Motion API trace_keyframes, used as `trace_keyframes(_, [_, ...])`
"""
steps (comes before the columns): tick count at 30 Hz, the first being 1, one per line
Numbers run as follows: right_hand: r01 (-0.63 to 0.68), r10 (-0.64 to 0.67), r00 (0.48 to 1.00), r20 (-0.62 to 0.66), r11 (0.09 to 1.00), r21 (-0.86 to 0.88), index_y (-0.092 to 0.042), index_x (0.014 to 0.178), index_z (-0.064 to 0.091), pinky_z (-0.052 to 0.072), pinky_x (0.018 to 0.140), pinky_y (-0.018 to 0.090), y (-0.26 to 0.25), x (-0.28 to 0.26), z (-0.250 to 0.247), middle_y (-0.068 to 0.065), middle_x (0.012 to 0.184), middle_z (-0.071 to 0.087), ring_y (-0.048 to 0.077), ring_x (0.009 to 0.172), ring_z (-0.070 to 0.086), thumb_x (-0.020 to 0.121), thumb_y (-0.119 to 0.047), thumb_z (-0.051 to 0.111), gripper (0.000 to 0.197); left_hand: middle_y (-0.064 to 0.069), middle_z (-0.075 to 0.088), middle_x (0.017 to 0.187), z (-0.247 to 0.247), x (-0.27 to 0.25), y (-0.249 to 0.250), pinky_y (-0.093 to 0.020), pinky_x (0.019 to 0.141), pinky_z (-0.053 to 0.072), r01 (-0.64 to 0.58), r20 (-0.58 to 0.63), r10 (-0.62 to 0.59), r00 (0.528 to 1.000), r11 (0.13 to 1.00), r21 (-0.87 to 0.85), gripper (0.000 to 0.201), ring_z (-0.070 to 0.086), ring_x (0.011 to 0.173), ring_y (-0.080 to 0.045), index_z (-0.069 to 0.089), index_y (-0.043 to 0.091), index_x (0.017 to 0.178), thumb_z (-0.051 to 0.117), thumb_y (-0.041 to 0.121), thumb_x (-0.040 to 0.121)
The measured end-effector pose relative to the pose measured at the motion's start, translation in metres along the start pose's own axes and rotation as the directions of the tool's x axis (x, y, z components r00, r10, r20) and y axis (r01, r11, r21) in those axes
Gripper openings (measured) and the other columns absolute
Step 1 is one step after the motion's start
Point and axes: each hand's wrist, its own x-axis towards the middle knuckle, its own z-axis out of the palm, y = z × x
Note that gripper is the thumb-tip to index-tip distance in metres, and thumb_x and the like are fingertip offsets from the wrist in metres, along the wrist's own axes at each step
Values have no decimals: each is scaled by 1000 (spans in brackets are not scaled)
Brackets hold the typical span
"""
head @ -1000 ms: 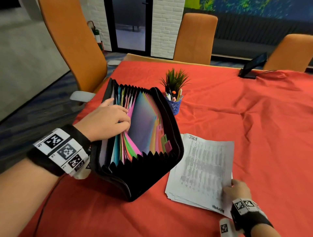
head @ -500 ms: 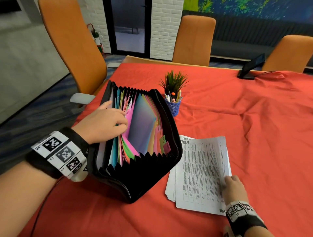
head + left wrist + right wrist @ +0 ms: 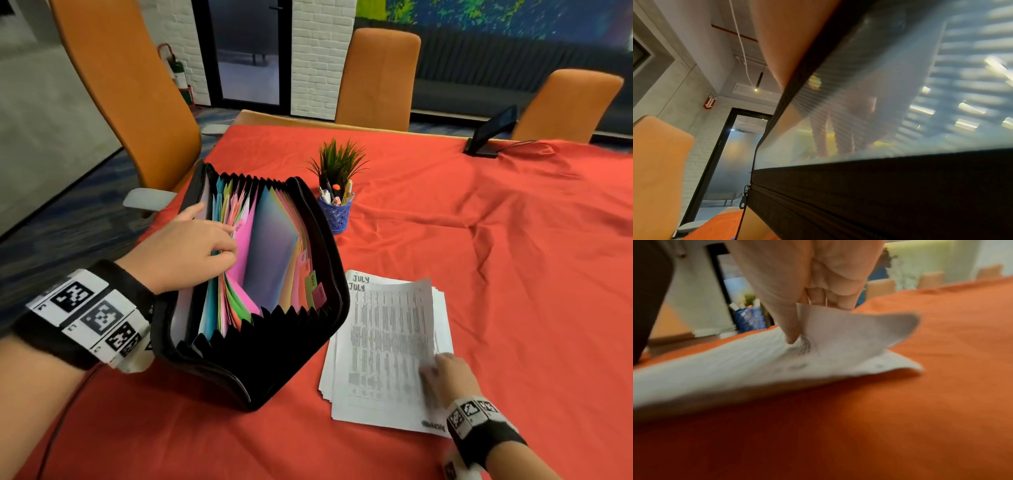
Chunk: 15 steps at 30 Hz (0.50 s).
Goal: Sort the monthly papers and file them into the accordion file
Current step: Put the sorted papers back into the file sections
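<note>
My left hand (image 3: 185, 250) held the file (image 3: 246, 301) at nine o'clock, fingers (image 3: 227, 245) curled round the dividers to keep a pocket open. My right hand (image 3: 448, 375) pinched the top July sheet (image 3: 387, 342) off the stack at four o'clock, ready for filing.

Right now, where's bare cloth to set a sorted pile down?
Widest bare patch: red cloth right of the paper stack, running back to the tablet stand. Also open: front edge below the accordion file. Crowded: the gap between file, pen cup and stack.
</note>
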Motion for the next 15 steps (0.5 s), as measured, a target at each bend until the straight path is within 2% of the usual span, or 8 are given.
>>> trace_keyframes(2, [-80,80,997,2,996,27,-16,58,46,36,71,23,-1,7,-8,1,81,52,16,79,49,89,-37,54,39,12,69,101,0,0,0,-15,107,-13,2,-1,-2,1000,1000,7,58,43,122,7,66,19,70,18,52,67])
trace_keyframes(3, [-112,111,994,20,993,26,-15,62,49,37,72,21,-3,10,-10,0,83,51,14,79,46,88,-40,55,37,12,69,100,0,1,0,-13,106,-15,3,-1,-3,1000,1000,14,59,43,122,7,65,19,69,17,52,67])
trace_keyframes(5, [-177,177,982,61,984,-5,-11,84,62,43,79,22,-10,18,-12,3,93,55,15,83,50,87,-37,56,27,12,69,100,1,1,-1,-12,105,-16,3,-1,-3,1000,1000,24,58,43,121,8,65,19,69,17,52,67])
trace_keyframes(7, [-224,226,971,80,974,-34,-7,100,64,48,85,26,-16,23,-11,8,104,58,21,93,56,87,-23,51,24,11,69,102,1,0,-1,-14,106,-15,4,1,-4,1000,1000,28,58,44,121,7,65,20,69,17,52,67])
trace_keyframes(10, [-267,272,955,114,962,-62,-8,102,64,48,87,30,-23,27,-11,11,110,55,27,100,55,86,-12,44,26,11,69,103,0,-1,0,-17,108,-13,3,-2,-3,1000,999,32,59,45,121,5,66,21,70,16,53,66])
trace_keyframes(13, [-313,322,935,149,946,-86,-16,103,64,47,88,29,-24,31,-16,7,112,56,24,103,55,84,-21,53,22,11,69,103,-2,-2,1,-17,108,-14,6,-1,-6,1000,999,32,60,45,121,5,67,23,71,16,54,66])
trace_keyframes(15, [-290,306,936,174,950,-112,-19,102,63,46,91,28,-24,34,-20,3,110,60,21,104,54,82,-27,55,23,11,69,103,-2,-2,1,-16,107,-14,13,-1,-13,1000,999,33,60,45,121,5,67,24,70,16,54,65])
